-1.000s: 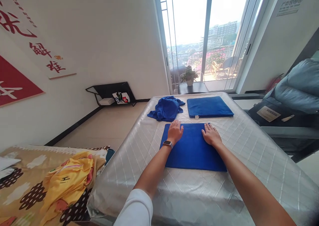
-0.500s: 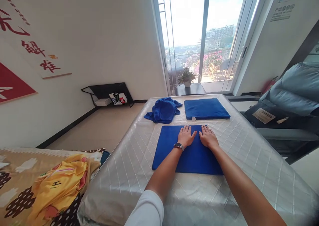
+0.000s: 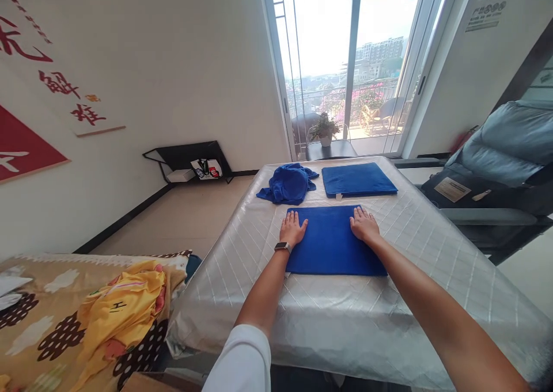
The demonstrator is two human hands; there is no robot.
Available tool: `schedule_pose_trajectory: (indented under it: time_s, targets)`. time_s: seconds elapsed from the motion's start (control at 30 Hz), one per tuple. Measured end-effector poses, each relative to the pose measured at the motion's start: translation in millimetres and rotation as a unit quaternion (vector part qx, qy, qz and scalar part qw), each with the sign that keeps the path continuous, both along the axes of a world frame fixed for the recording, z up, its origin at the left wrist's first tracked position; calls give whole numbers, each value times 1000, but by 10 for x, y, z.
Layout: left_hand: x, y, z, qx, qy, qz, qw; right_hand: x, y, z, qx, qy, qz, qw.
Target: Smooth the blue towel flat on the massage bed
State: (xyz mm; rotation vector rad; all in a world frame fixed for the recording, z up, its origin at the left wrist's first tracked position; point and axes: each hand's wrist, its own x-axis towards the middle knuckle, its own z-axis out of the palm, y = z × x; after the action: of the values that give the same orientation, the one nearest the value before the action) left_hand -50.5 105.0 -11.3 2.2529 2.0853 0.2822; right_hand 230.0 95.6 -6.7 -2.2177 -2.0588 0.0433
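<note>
A flat, folded blue towel [image 3: 330, 245] lies on the silver quilted table cover [image 3: 242, 265] in front of me. My left hand [image 3: 294, 228] rests palm down at its upper left edge, fingers stretched and a watch on the wrist. At the upper right edge, my right hand [image 3: 364, 225] is also flat with fingers spread. Neither hand grasps anything. Beyond them lies a second folded blue towel [image 3: 358, 180] with a small white tag at its near edge. To its left is a crumpled blue cloth [image 3: 288, 183] in a loose heap.
On the left, a yellow garment [image 3: 125, 305] lies on a patterned bedspread [image 3: 60, 282]. A padded grey-blue armchair [image 3: 510, 150] stands at the right. Past the far edge, a potted plant [image 3: 325, 132] sits on a black chair before a glass door.
My left hand has slid left to the towel's left edge, so the hands are farther apart. The towel now looks shorter front to back and narrower. The view has shifted slightly.
</note>
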Motion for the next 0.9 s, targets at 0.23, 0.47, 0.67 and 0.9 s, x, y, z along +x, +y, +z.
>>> schedule_pose_trajectory:
  time_s: [0.23,0.47,0.67,0.9]
  targets:
    - [-28,-15,58,-13,1,3,1000,81,-324,-90,-18,13,65,998]
    - [567,-116,124,77,2,-72,994,41,-354,-94,2,21,52,998]
    - [1762,-218,101,47,-42,-256,965,93,-405,-109,5,7,84,996]
    - [1087,-115,4,6,-24,-173,985,60,-397,-81,7,11,59,998]
